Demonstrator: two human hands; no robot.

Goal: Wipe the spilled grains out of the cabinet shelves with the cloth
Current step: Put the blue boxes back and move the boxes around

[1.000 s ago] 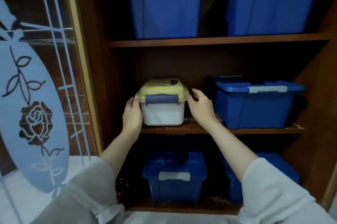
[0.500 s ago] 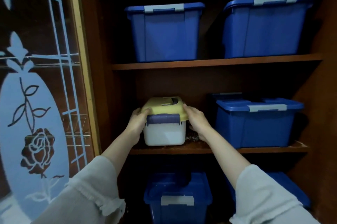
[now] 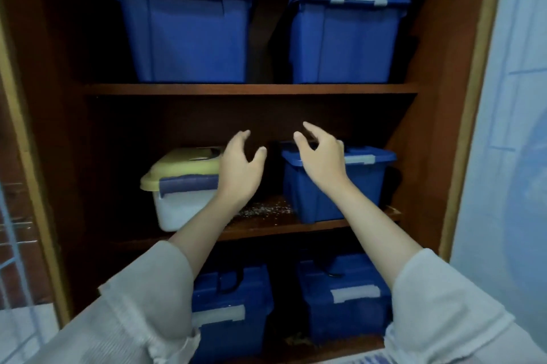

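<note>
Left hand (image 3: 241, 169) and right hand (image 3: 321, 163) are both raised in front of the middle shelf (image 3: 310, 223). Both hold nothing, and their fingers are spread and loosely bent. The right hand is in front of the lid of the blue bin (image 3: 340, 189); if it touches the lid, one cannot tell. The spilled grains (image 3: 266, 211) lie on this shelf, in the gap between the blue bin and the white box with a yellow lid (image 3: 180, 186). No cloth is in view. The step seems to be clearing the shelf before wiping. To do it well, the person should take the bin at both sides and lift it, not drag it, so the grains are not pushed deeper or over the edge.
</note>
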